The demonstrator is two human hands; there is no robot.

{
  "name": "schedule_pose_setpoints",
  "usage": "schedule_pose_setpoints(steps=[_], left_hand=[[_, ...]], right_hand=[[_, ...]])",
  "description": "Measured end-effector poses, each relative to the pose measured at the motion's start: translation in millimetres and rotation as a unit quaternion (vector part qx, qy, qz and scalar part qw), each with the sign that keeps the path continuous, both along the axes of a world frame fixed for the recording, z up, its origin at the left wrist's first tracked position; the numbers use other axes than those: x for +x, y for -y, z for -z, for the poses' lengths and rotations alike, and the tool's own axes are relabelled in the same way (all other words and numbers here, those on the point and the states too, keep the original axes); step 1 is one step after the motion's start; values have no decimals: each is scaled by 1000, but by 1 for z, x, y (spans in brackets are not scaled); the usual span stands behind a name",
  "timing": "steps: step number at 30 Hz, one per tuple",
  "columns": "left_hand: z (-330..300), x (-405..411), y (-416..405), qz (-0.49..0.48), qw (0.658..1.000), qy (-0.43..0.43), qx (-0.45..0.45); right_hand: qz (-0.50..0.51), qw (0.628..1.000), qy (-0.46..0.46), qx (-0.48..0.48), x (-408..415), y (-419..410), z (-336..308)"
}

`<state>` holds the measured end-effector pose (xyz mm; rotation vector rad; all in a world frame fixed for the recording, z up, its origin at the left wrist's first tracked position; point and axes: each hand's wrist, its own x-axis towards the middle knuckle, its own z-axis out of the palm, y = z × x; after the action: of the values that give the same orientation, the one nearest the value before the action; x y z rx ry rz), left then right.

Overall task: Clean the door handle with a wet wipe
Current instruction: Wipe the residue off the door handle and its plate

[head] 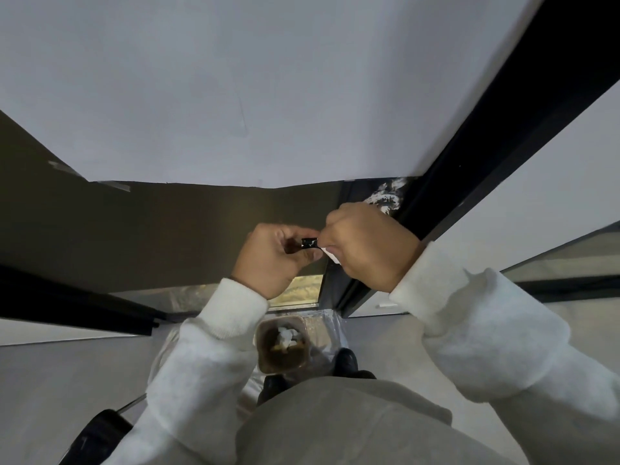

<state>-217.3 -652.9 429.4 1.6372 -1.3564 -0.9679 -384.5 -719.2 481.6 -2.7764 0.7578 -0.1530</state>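
Observation:
My left hand (273, 260) and my right hand (367, 243) meet in front of a covered door, both pinching a small black wet wipe packet (309, 243). A bit of white material (330, 256) shows under my right fingers, at the packet's right end. Both arms wear white sleeves. No door handle can be made out; the door surface is masked with white paper (235, 95) and brown cardboard (151, 229). A black door frame (469, 156) runs diagonally on the right.
On the floor below my hands stands a brown bin (283, 360) with white crumpled scraps inside, set on clear plastic sheeting. My dark shoes (345, 362) are beside it. A black object (97, 437) lies at the bottom left. White smears mark the frame near my right hand.

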Motion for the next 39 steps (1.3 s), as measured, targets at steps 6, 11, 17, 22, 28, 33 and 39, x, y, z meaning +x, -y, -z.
schedule_pose_setpoints(steps=[6, 11, 17, 22, 28, 33, 39], left_hand=[[0, 1, 1, -1, 1000, -1, 12], [3, 1, 0, 3, 1000, 3, 8], [-3, 3, 2, 12, 1000, 21, 7], [-6, 4, 5, 37, 996, 83, 5], [-23, 5, 12, 92, 982, 165, 8], [-21, 7, 14, 113, 969, 218, 18], [-23, 10, 16, 140, 947, 290, 18]], right_hand=[[42, 999, -18, 16, 6, 14, 2], [39, 999, 13, -33, -2, -14, 5], [86, 996, 7, -37, 3, -6, 8], [124, 983, 85, -110, -10, -31, 33], [362, 860, 356, 54, -11, -78, 56], [501, 422, 592, 470, 9, -84, 65], [445, 203, 668, 561, 27, -72, 68]])
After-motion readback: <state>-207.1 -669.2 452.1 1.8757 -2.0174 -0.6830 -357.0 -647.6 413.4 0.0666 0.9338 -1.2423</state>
